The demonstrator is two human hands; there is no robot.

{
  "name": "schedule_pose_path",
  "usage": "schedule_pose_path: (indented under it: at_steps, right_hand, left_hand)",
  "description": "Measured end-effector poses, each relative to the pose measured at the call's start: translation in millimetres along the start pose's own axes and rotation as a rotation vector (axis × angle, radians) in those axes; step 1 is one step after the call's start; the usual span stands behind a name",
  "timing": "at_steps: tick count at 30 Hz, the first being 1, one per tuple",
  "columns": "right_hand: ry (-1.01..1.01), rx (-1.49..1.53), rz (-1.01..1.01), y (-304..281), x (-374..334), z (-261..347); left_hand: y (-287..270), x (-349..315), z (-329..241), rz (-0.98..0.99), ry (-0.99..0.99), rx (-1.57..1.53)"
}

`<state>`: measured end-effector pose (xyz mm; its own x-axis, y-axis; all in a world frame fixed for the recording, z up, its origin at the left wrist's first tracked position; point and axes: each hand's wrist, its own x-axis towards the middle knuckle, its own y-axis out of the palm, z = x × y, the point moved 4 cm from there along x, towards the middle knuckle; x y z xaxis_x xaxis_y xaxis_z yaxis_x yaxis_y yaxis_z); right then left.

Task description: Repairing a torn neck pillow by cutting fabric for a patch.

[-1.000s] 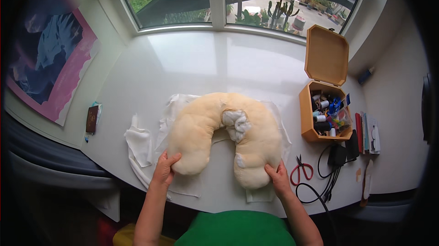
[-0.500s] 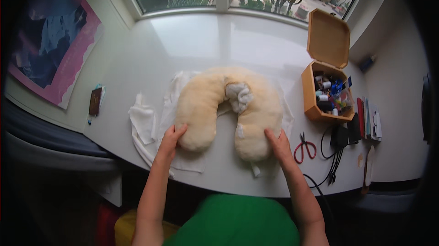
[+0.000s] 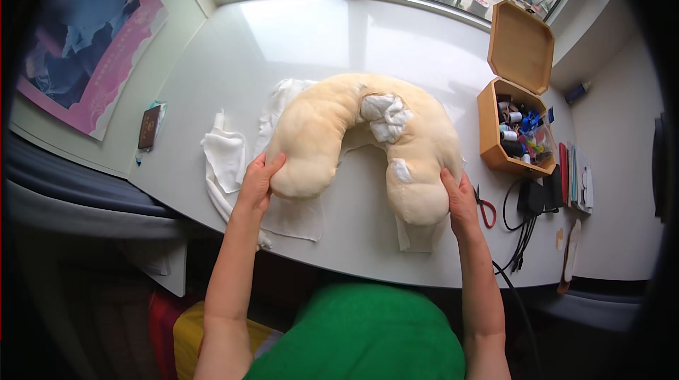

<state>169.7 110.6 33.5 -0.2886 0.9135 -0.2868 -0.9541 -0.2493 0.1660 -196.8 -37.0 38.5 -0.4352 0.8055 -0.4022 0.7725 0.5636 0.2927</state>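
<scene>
Between my hands is a plump, cream-coloured U-shaped neck pillow (image 3: 304,139), its curve toward the window and both ends toward me. White stuffing (image 3: 385,117) bulges from an opening on the inner side of its right half, and a smaller white patch (image 3: 401,170) shows lower down. My left hand (image 3: 259,182) grips the outer side of the left end, thumb on top. The outer side of the right end is held by my right hand (image 3: 460,200), thumb on top as well. Fingers of both hands are partly hidden. White cloth (image 3: 293,221) lies partly under the pillow.
An open wooden box (image 3: 493,132) of thread spools stands right. Red-handled scissors (image 3: 488,213), partly hidden by my right hand, lie near black cables (image 3: 523,242). White fabric scraps (image 3: 225,157) lie left, beyond them a small brown booklet (image 3: 148,127). The white table (image 3: 297,33) reaches the window.
The pillow looks larger and its ends are farther apart, my right hand having moved outward with one end. More of the small white patch shows. The whole view has shifted slightly.
</scene>
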Motion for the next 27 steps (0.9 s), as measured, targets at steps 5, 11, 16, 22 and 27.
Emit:
schedule_pose_path:
  at_steps: [5,11,16,22,27]
  right_hand:
    - [-0.018,-0.036,-0.03,-15.3,-3.9,-14.3]
    - [-0.122,-0.37,-0.078,-30.2,4.9,-24.7]
    - [-0.151,-0.418,-0.112,-20.1,1.4,-18.3]
    - [-0.187,-0.454,-0.189,-24.6,0.9,-29.1]
    - [-0.183,-0.592,-0.193,-27.0,-8.4,-23.8]
  left_hand:
    - [-6.4,-1.4,12.5,0.0,0.052,0.067]
    - [-11.7,7.5,23.6,-0.033,0.067,0.191]
    - [-5.2,-1.0,22.9,-0.054,0.019,0.201]
    - [-13.7,5.5,37.2,-0.062,0.118,0.215]
    - [-11.4,3.1,42.3,-0.14,0.12,0.179]
